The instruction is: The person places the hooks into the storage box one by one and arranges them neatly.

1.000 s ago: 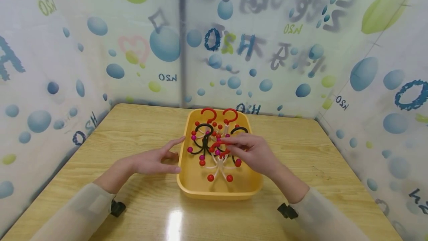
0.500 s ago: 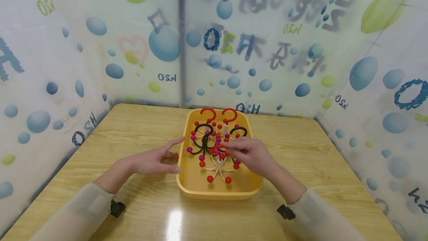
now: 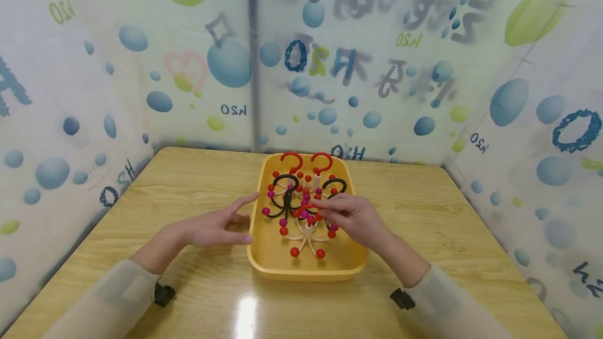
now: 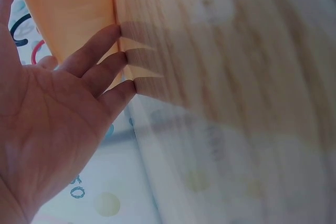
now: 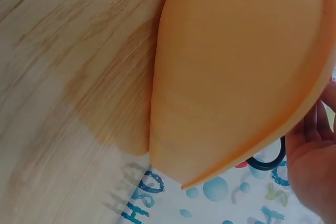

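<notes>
A yellow plastic tray (image 3: 308, 275) holds several multi-arm hanging hooks with ball-tipped arms. My right hand (image 3: 359, 219) pinches the red top of a white-armed hanging hook (image 3: 308, 232) at the tray's near half, its red-tipped arms spread out below. In the right wrist view that hand (image 5: 315, 169) is partly hidden behind the tray's wall (image 5: 236, 66). My left hand (image 3: 214, 228) rests against the tray's left side, thumb and index finger at the rim. Extended fingers show in the left wrist view, with the left hand (image 4: 63, 108) holding nothing.
Close behind the pinched one stands a black hanging hook (image 3: 288, 202) with magenta tips. Another black hook (image 3: 335, 180) rises behind my right hand. Two red hooks, one at left (image 3: 293, 154) and one at right (image 3: 323, 154), stand at the tray's far end. Patterned curtains border the wooden table (image 3: 198, 171).
My right hand has lowered slightly, and the white-armed hanging hook in its fingers has settled a little lower and nearer. The left hand stays at the tray's side.
</notes>
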Motion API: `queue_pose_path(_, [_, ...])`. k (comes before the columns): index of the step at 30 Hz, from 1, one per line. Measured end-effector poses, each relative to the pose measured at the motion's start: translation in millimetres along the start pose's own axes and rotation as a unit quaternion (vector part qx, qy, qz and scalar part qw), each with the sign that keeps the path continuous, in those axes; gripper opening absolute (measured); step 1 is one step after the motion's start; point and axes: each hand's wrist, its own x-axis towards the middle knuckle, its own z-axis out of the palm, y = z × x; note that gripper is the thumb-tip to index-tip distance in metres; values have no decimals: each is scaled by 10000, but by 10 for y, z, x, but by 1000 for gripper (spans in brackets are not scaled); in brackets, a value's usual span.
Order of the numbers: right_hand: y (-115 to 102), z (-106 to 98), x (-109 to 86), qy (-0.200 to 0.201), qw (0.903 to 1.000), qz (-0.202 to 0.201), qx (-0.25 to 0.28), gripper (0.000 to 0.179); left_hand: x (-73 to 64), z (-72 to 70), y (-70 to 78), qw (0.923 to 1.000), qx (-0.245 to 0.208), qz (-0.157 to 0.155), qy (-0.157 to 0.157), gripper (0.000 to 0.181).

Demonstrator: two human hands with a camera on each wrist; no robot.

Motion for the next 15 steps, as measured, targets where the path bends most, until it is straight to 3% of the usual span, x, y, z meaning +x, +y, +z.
queue_pose_path(15, [30,14,-13,156,9996,-190,-154,35,9,9,-20,10000,17,-86,11,105])
